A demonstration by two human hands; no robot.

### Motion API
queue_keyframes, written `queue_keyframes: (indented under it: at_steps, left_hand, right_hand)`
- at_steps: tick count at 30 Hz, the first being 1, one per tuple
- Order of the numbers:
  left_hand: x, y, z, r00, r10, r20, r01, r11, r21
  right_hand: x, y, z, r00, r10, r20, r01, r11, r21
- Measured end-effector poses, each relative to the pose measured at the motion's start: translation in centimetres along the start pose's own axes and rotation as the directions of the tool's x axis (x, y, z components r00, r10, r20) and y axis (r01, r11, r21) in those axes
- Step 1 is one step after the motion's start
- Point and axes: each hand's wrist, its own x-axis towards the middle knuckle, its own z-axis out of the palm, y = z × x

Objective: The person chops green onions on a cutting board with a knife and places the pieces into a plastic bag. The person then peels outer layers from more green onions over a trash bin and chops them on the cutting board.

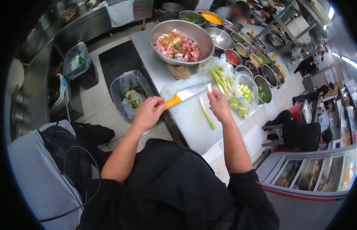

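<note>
- The left hand wraps its fingers round a yellow-handled knife; the right hand pinches a white stalk end beside the blade's tip.
- Over the cutting board, the knife points rightward, slanting slightly away from the person.
- A loose stalk lies there, green end nearest the person.
- Beyond, bagged chopped pieces seem done; long stalks look uncut.

The long, yellow-handled knife had a smooth, shiny metal blade and a handle that looked plastic, while the white, rectangular cutting board was smooth and plastic-looking. The wide, round, silver bowl and the flat grey worktop were metal with a soft sheen. The clear, bulging bag was glossy, creased plastic film, and the loose black garment was matt cloth.
</note>
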Motion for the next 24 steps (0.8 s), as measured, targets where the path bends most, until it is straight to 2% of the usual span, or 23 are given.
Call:
queue_keyframes:
  at_steps: [2, 3, 6, 10, 11, 14, 18, 21, 24]
  left_hand:
    - [0.1, -0.2, 0.9, 1.0, 0.018, 0.0, -0.017, 0.99, 0.14]
    - [0.2, 0.1, 1.3, 1.0, 0.021, 0.008, -0.023, 0.979, 0.205]
    - [0.9, 0.8, 2.8, 0.999, 0.038, 0.028, -0.045, 0.93, 0.366]
    - [2.2, -0.1, 5.3, 0.992, 0.07, 0.107, -0.114, 0.86, 0.497]
    - [2.4, -0.3, 5.8, 0.988, 0.076, 0.131, -0.135, 0.841, 0.525]
    - [2.6, -1.2, 6.7, 0.985, 0.044, 0.167, -0.133, 0.811, 0.57]
    - [0.0, 0.2, 5.3, 0.983, -0.038, 0.177, -0.068, 0.828, 0.557]
    - [-2.4, 0.7, 3.7, 0.987, -0.076, 0.14, -0.01, 0.847, 0.532]
    - [-4.2, 0.5, 2.5, 0.985, -0.134, 0.106, 0.061, 0.854, 0.517]
  right_hand:
    - [-0.3, 2.8, -0.2, 0.997, 0.078, 0.03, -0.075, 0.994, -0.08]
    - [0.8, 6.8, 1.3, 0.99, -0.112, -0.084, 0.089, 0.966, -0.241]
    - [0.4, 7.5, 2.3, 0.995, -0.095, -0.033, 0.058, 0.811, -0.582]
    - [-1.5, 7.6, 2.9, 0.978, -0.205, -0.027, 0.157, 0.82, -0.55]
    - [-1.5, 7.3, 2.9, 0.986, -0.162, -0.024, 0.12, 0.814, -0.569]
    - [0.8, 6.0, 1.2, 0.932, -0.334, -0.143, 0.235, 0.854, -0.465]
    - [5.9, 4.4, -1.3, 0.917, -0.304, -0.259, 0.135, 0.847, -0.514]
    - [8.9, 4.9, -1.6, 0.841, -0.408, -0.355, 0.181, 0.831, -0.526]
    - [11.2, 5.0, -2.2, 0.921, -0.299, -0.249, 0.1, 0.8, -0.591]
